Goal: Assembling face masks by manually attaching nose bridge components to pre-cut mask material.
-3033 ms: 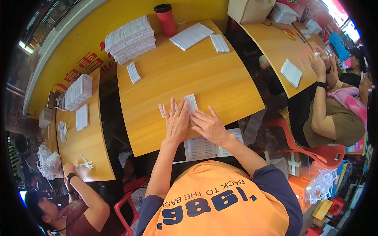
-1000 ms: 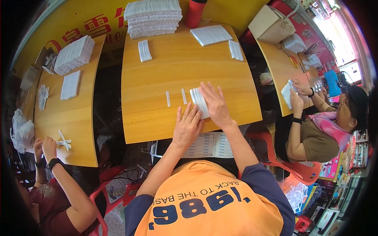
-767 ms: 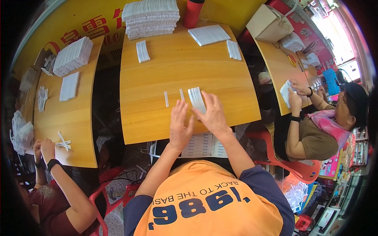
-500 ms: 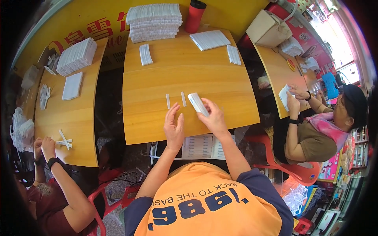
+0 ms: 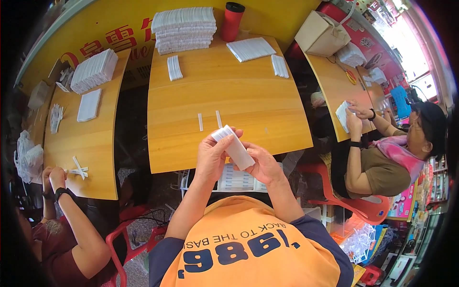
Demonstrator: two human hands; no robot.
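Just above the table's near edge I hold a narrow white bundle of flat, paper-like pieces (image 5: 239, 150), tilted. My left hand (image 5: 209, 155) is closed round its upper left end. My right hand (image 5: 264, 165) grips its lower right side, with fingers partly behind it. Two thin white strips (image 5: 201, 122) lie side by side on the wooden table (image 5: 191, 148), just beyond my hands. Below the table edge, close to my body, is a white sheet with rows of small labels (image 5: 239, 181), partly covered by my hands and forearms.
At the table's far side stand a tall white stack (image 5: 185, 29), a red tumbler (image 5: 233, 21), a flat white pile (image 5: 251, 49) and two small bundles (image 5: 175, 68). Co-workers sit at side tables: one holds a white bundle (image 5: 342, 116) at right, another works near crossed strips (image 5: 78, 168) at left.
My left hand, open and empty before, has closed on the bundle. My right hand has brought the bundle nearer my body and turned it. The view has shifted slightly.
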